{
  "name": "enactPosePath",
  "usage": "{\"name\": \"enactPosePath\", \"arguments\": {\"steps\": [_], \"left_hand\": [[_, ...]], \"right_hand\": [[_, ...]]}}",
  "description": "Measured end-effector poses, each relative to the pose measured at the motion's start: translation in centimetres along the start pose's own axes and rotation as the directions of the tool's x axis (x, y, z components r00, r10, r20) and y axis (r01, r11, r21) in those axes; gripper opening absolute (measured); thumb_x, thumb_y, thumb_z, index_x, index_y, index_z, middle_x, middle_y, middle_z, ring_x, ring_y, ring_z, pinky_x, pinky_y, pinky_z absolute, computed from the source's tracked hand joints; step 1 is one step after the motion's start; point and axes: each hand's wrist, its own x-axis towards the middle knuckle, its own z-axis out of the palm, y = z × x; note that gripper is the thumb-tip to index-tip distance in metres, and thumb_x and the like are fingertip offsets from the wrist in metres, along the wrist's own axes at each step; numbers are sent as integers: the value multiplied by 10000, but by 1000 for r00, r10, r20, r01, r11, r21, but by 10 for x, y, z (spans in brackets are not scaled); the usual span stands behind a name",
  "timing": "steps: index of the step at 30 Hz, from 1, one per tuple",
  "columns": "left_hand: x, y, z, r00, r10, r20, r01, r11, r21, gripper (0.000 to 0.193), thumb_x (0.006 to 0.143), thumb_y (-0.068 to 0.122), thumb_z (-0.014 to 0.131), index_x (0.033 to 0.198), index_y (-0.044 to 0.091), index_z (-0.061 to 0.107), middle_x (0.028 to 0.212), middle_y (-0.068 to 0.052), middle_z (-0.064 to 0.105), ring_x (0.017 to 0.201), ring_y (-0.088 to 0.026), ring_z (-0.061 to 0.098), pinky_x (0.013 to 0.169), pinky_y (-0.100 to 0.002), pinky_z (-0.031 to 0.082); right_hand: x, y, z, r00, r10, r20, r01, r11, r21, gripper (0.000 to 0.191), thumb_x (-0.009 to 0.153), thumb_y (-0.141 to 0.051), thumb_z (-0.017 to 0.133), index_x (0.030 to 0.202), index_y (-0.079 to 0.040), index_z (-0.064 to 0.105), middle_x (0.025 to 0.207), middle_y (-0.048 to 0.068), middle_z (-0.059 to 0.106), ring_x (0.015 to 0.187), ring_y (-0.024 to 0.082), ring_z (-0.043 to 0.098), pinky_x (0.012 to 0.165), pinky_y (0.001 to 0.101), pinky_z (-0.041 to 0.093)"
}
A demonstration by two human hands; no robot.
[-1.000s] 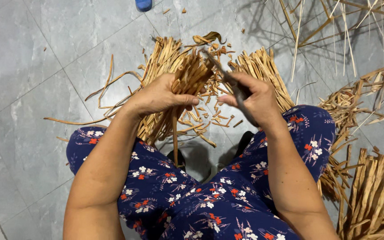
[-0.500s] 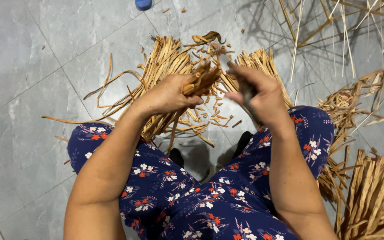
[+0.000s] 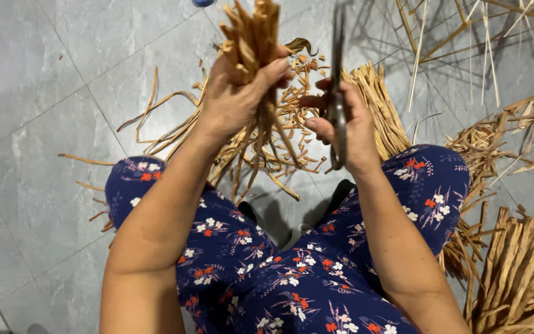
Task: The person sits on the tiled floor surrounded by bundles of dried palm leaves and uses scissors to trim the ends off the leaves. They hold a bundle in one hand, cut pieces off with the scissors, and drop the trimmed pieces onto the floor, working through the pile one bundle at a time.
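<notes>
Two hands raised over grey tiled floor [image 3: 44,124]: left hand [image 3: 236,99] clenched around upright bundle of tan dried reed strips [image 3: 254,37], right hand [image 3: 347,130] grasping dark metal scissors [image 3: 337,93] just beside it. Scattered tan cuttings [image 3: 298,117] below; blue round object [image 3: 203,2] at top edge.

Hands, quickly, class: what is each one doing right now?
Left hand: closed around a bundle of dried straw strips, held upright.
Right hand: closed on dark scissors, pointing up.
</notes>
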Motion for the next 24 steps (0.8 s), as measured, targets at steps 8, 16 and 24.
{"name": "enactPosePath", "arguments": {"steps": [8, 16, 24], "left_hand": [[5, 37, -25, 947, 257, -195, -257, 966, 28, 242, 1099, 242, 632, 1029, 17, 687, 920, -58, 738, 853, -154, 737, 767, -303, 620], [0, 42, 15, 989, -6, -150, -21, 983, -181, 269, 1077, 289, 582, 1007, 56, 697, 872, -8, 726, 777, -88, 707, 739, -237, 567], [-14, 50, 45, 984, 56, -169, -125, 893, -432, 251, 1083, 242, 665, 992, 8, 662, 844, -40, 669, 759, -132, 659, 695, -266, 545]], "right_hand": [[-1, 20, -3, 975, -50, -215, 119, 940, 319, 580, 1000, -116, 856, 1439, -34, 488, 1148, 175, 730, 822, 132, 608, 614, 176, 432], [5, 28, 29, 916, -399, 24, 396, 897, -197, 964, 741, -140, 971, 1481, -71, 358, 1453, 107, 491, 1370, 262, 538, 1161, 375, 482], [13, 38, 49, 930, -367, 17, 358, 894, -269, 714, 939, -88, 885, 1469, -78, 406, 1392, 110, 605, 1295, 217, 621, 1114, 361, 521]]}}
